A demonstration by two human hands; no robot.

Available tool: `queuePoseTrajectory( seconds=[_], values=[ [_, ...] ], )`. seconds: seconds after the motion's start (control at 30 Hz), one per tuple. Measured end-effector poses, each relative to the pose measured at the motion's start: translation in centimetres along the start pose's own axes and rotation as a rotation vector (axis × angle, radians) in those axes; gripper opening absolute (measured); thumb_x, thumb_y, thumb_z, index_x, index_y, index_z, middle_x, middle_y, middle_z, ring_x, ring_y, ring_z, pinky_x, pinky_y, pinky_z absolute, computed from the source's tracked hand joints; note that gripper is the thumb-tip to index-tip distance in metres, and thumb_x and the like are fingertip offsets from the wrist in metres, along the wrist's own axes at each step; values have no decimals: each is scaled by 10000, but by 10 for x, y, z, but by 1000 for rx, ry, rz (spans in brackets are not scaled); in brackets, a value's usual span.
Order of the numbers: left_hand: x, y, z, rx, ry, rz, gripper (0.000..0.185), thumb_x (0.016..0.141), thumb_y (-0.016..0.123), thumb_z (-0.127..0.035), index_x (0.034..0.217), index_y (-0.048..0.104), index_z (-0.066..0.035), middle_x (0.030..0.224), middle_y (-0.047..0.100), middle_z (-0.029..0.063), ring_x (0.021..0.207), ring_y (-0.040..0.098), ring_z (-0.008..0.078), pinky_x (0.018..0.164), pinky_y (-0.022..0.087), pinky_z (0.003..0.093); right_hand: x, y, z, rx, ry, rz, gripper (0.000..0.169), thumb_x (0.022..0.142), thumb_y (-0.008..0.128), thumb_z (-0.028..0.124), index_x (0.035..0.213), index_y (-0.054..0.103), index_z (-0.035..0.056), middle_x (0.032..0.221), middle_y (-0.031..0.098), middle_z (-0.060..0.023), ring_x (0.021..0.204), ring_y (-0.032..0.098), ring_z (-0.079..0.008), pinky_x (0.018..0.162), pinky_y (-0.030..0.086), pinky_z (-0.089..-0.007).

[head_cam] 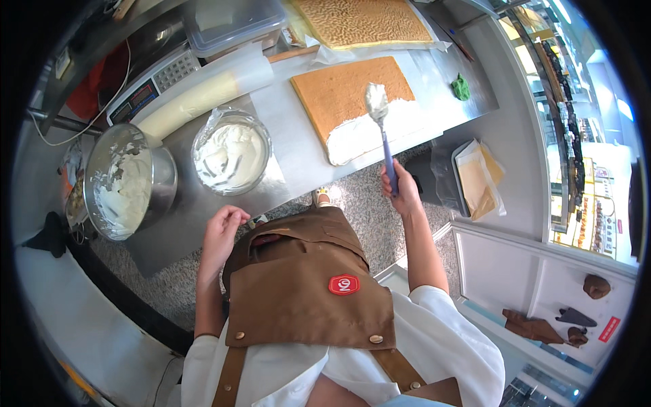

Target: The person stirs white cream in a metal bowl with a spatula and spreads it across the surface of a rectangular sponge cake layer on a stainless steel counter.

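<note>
My right hand [404,189] grips the blue-purple handle of a spoon-like spatula [387,152]. White cream coats its head, which shows above a rectangular sponge cake sheet [351,86]; whether it touches the sheet I cannot tell. White cream [361,137] covers the near edge of that brown sheet. Beside the front edge of the metal table, my left hand [222,231] is loosely curled with nothing visible in it. The nearest thing to it is a bowl of white cream [231,152] with plastic film at its rim.
A steel mixing bowl [165,175] with cream leans at the left. Behind are a paper-wrapped roll [198,104], a digital scale [142,91], a lidded plastic box [234,25] and another cake sheet [366,23]. A green crumpled item [461,87] lies at the table's right.
</note>
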State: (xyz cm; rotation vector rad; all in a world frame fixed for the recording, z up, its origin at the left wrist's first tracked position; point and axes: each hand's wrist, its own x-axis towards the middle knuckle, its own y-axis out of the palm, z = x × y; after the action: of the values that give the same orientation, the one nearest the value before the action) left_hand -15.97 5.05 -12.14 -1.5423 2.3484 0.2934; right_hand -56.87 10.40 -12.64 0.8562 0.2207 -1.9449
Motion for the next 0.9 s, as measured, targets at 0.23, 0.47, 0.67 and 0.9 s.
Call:
queuePoseTrajectory(
  seconds=[0.23,0.47,0.67,0.9],
  values=[
    [64,88,25,219,-29,162,167,959,509,-128,927,595,12,878,659,70,822,616,135,770,490,275,122,-75,-5,-780,-467,-459,374,960,445,367,927,603,30,712,617,-176,657,594,-341,632,459,-452],
    [91,149,32,416,-60,124,151,944,525,-126,940,597,7,900,655,76,822,617,140,765,490,287,92,-51,-29,-1066,-411,-296,326,953,485,367,920,603,65,800,642,-226,788,607,-450,680,463,-511],
    [105,161,66,565,6,-118,134,891,563,-124,904,615,-1,839,634,110,763,615,242,728,494,352,81,-102,34,-1103,-503,-85,311,942,532,349,865,585,53,701,611,-169,682,606,-382,589,449,-453],
    [129,158,99,493,-52,-243,132,844,623,-148,844,593,-20,726,585,52,655,548,137,612,461,295,165,-136,112,-1299,-702,-62,289,940,537,330,894,589,49,736,626,-175,713,612,-383,613,456,-436]
  ],
)
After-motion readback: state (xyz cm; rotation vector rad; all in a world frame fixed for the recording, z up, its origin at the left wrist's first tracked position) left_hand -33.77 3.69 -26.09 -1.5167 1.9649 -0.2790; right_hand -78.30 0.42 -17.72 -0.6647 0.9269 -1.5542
